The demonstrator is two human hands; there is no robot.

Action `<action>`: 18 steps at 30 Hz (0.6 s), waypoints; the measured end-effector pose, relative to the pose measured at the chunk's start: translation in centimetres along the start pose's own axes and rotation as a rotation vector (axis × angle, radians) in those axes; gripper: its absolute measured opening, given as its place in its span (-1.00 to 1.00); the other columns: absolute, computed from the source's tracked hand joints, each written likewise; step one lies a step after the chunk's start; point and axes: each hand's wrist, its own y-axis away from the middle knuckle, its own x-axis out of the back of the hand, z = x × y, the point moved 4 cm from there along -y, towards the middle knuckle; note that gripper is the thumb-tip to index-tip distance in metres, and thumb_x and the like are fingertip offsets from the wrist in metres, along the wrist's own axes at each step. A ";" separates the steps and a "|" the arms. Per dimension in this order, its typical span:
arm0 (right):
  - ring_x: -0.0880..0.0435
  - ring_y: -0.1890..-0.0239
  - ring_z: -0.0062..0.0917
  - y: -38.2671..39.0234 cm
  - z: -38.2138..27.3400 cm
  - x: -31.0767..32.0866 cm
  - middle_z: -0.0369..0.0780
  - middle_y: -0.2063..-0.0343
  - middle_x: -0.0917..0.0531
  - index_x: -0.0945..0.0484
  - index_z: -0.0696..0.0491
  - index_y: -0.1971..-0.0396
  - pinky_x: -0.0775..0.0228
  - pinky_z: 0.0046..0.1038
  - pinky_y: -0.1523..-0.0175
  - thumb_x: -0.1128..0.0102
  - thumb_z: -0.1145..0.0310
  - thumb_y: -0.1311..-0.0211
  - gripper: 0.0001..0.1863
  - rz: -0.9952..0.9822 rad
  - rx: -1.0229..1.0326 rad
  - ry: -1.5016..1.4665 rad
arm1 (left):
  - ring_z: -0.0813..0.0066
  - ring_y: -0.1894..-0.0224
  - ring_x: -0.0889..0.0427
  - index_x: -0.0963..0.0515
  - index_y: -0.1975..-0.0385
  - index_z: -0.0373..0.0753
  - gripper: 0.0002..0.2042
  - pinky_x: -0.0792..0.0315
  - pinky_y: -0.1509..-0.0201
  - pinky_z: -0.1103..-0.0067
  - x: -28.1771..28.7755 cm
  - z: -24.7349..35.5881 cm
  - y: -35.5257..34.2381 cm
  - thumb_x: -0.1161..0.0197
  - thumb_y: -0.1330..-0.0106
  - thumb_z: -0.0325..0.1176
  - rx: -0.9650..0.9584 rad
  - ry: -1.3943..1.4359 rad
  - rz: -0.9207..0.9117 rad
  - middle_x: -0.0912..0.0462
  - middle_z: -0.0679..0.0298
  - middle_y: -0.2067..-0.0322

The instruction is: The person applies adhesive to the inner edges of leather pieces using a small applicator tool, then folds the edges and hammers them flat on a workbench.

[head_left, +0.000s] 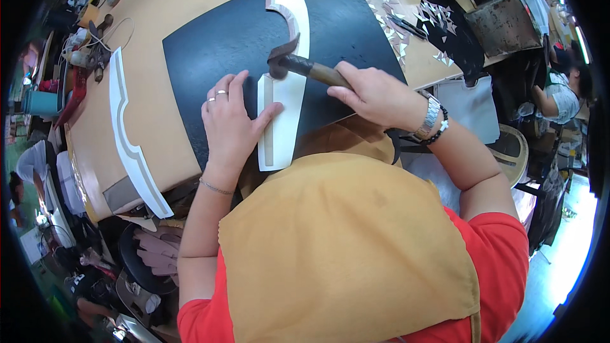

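Note:
My right hand (384, 98) is wrapped round the wooden handle of a hammer (298, 65) with a dark, worn metal head. The head rests on or just over the folded edge of a long white leather-like piece (289, 114). This piece has a curved cut-out and lies across a black board (219, 44); its near end reaches past the board's edge. My left hand (232, 114) lies open on the board beside it, fingers stretched, the thumb touching the folded strip. Whether the hammer head is in contact with the piece I cannot tell.
A similar white piece (130, 140) lies on the tan table (152, 9) at the left. Small triangular scraps (391, 22) and a dark cutter (406, 26) are at the far right, near a rusty metal block (505, 25). Another person (559, 98) is at the right edge.

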 end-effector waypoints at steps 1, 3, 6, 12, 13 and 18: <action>-0.66 0.30 0.13 -0.2 0.0 0.2 0.10 0.43 -0.67 -0.35 0.11 0.14 -0.50 0.05 0.20 -0.06 0.06 -0.55 -0.63 0.040 0.043 0.018 | 0.10 -0.16 -0.56 -0.65 -0.10 -0.22 -0.34 -0.40 -0.20 0.24 0.0 0.0 0.4 -0.54 -0.11 0.14 0.030 -0.020 -0.018 -0.63 0.14 -0.10; -0.67 0.29 0.13 -0.6 -0.3 0.2 0.10 0.43 -0.67 -0.36 0.11 0.15 -0.51 0.04 0.19 -0.06 0.05 -0.55 -0.63 0.082 0.085 -0.032 | 0.16 -0.13 -0.58 -0.70 -0.07 -0.20 -0.36 -0.38 -0.17 0.26 0.1 -0.1 0.4 -0.54 -0.10 0.14 0.035 -0.027 -0.009 -0.64 0.17 -0.07; -0.66 0.28 0.14 -1.3 -0.9 -0.3 0.11 0.42 -0.67 -0.36 0.13 0.18 -0.51 0.04 0.18 -0.06 0.06 -0.55 -0.62 0.048 0.074 -0.101 | 0.21 -0.08 -0.61 -0.74 -0.01 -0.17 -0.44 -0.39 -0.15 0.26 0.3 0.0 0.2 -0.52 -0.13 0.11 -0.014 -0.019 0.000 -0.67 0.20 -0.02; -0.64 0.27 0.18 -1.6 0.0 0.4 0.15 0.42 -0.65 -0.32 0.13 0.13 -0.45 0.09 0.20 -0.07 0.09 -0.55 -0.64 0.119 0.088 -0.078 | 0.26 0.04 -0.66 -0.74 -0.01 -0.19 -0.54 -0.48 -0.08 0.33 0.8 -1.4 -1.0 -0.55 -0.15 -0.09 0.017 0.114 -0.052 -0.69 0.24 0.03; -0.64 0.28 0.19 -1.3 0.2 0.1 0.14 0.46 -0.64 -0.33 0.12 0.14 -0.45 0.09 0.22 -0.06 0.09 -0.56 -0.64 0.097 0.056 -0.089 | 0.26 0.07 -0.67 -0.73 -0.02 -0.20 -0.55 -0.51 -0.06 0.36 0.9 -1.6 -1.5 -0.55 -0.16 -0.14 0.044 0.168 -0.065 -0.70 0.23 0.04; -0.64 0.31 0.20 -1.1 0.8 -0.1 0.14 0.48 -0.65 -0.32 0.13 0.17 -0.46 0.09 0.24 -0.07 0.08 -0.55 -0.63 0.048 -0.022 0.017 | 0.34 0.28 -0.67 -0.70 -0.03 -0.28 -0.62 -0.57 0.10 0.46 1.1 -2.2 -3.0 -0.48 -0.21 -0.34 0.380 0.538 -0.289 -0.72 0.18 0.16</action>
